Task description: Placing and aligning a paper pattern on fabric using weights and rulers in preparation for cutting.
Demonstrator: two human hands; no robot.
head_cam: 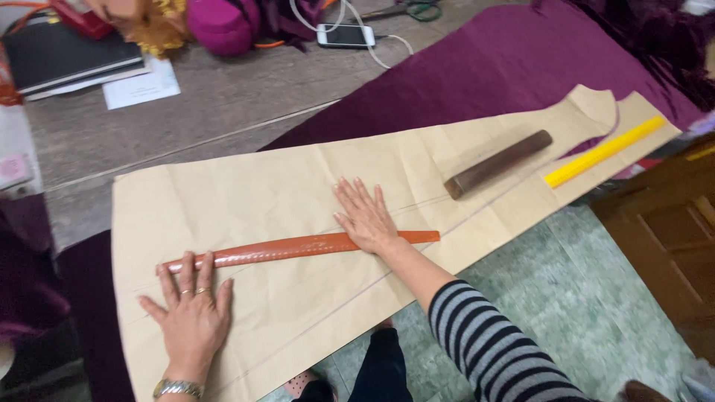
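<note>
A long tan paper pattern (298,186) lies over purple fabric (491,67) on the floor. On the paper rests a curved orange-brown ruler (290,248). My left hand (192,309) presses flat on the paper, fingers spread, its fingertips touching the ruler's left end. My right hand (365,216), in a striped sleeve, lies flat across the ruler's right part, fingers together and pointing away. Neither hand grips anything.
A dark brown wooden bar (497,164) and a yellow ruler (603,151) lie on the paper's right end. A white phone with cable (345,35), scissors (413,10), dark notebooks (67,53) and papers sit at the far edge. A wooden door panel (663,223) lies at the right.
</note>
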